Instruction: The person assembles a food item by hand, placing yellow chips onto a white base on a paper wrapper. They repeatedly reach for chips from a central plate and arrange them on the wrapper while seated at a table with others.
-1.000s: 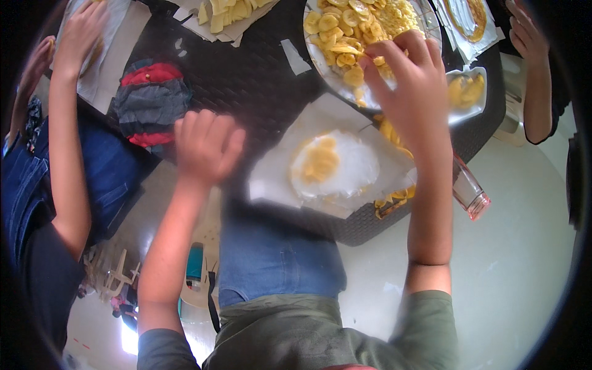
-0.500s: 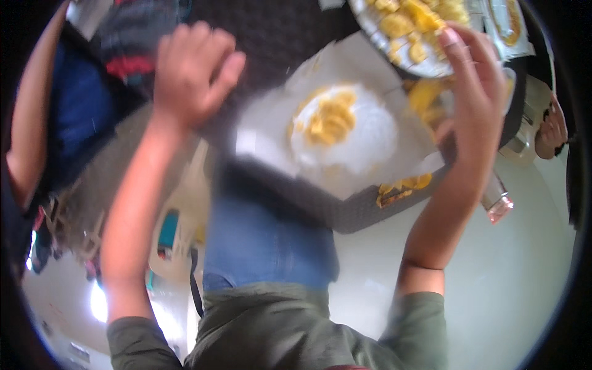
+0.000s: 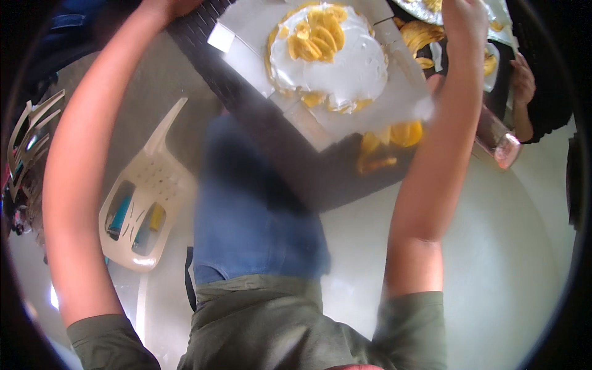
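Observation:
A round cake (image 3: 333, 58) covered in white cream and topped with yellow fruit slices sits on a grey board (image 3: 246, 55) at the near edge of a dark table (image 3: 290, 160). My left hand (image 3: 165, 6) is raised at the table's left side and mostly cut off by the frame's top edge. My right hand (image 3: 467, 21) is up at the top right, beyond the cake and close to a tray of yellow slices (image 3: 431, 6); its fingers are blurred. Loose yellow slices (image 3: 394, 135) lie on the board's near right corner.
Another person's hand (image 3: 524, 83) rests at the table's right side. A clear jar with a pink end (image 3: 502, 145) sits by my right forearm. A white plastic chair (image 3: 148, 203) stands on the pale floor at the left, below my left arm.
The view has tipped down and closer, so the cake and table slid toward the top. Both my hands have risen to the frame's upper edge; the right one left the cake's side.

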`<state>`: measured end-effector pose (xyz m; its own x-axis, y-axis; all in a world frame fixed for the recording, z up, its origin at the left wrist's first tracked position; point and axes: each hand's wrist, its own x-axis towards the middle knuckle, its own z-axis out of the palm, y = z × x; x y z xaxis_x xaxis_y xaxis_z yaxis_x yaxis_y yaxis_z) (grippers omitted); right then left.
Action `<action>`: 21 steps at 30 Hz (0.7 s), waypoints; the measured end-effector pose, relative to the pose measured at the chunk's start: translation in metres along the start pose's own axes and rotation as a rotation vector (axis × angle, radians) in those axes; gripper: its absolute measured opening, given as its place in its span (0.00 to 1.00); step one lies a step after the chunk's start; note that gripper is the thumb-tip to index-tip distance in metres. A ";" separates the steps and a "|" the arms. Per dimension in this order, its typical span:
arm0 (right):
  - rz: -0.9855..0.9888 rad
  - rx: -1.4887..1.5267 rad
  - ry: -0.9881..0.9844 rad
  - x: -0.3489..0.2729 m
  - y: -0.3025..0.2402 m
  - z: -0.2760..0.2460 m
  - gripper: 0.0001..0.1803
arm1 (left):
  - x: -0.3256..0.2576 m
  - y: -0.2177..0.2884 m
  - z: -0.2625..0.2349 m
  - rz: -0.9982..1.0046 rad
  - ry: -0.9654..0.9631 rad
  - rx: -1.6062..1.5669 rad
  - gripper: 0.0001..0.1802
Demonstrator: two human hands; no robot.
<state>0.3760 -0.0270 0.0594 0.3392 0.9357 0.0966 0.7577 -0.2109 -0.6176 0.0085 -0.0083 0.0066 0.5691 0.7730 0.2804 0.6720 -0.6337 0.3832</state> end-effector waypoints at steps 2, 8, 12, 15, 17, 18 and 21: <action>-0.040 0.010 -0.052 0.018 0.016 -0.005 0.22 | -0.002 0.004 -0.003 -0.020 0.008 0.004 0.16; -0.010 0.004 0.111 0.018 -0.001 -0.012 0.23 | 0.004 -0.009 0.022 0.037 0.083 -0.055 0.17; -0.144 0.072 0.004 -0.001 -0.029 -0.005 0.21 | -0.005 -0.009 0.006 0.039 0.103 0.017 0.17; -0.093 0.168 -0.182 -0.035 -0.049 -0.003 0.14 | -0.009 -0.013 0.009 0.022 0.086 0.002 0.16; -0.097 0.234 -0.341 -0.049 -0.041 -0.009 0.19 | -0.009 -0.014 0.014 0.040 0.132 -0.018 0.16; -0.129 0.139 -0.399 -0.060 -0.054 -0.012 0.17 | -0.010 -0.015 0.015 0.049 0.158 -0.026 0.16; -0.269 -0.102 -0.563 -0.090 -0.087 -0.019 0.13 | -0.011 -0.013 0.015 0.036 0.144 -0.042 0.16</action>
<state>0.2898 -0.0982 0.1194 -0.1950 0.9593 -0.2043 0.8342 0.0526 -0.5490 0.0007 -0.0086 -0.0148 0.5163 0.7483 0.4165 0.6302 -0.6613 0.4068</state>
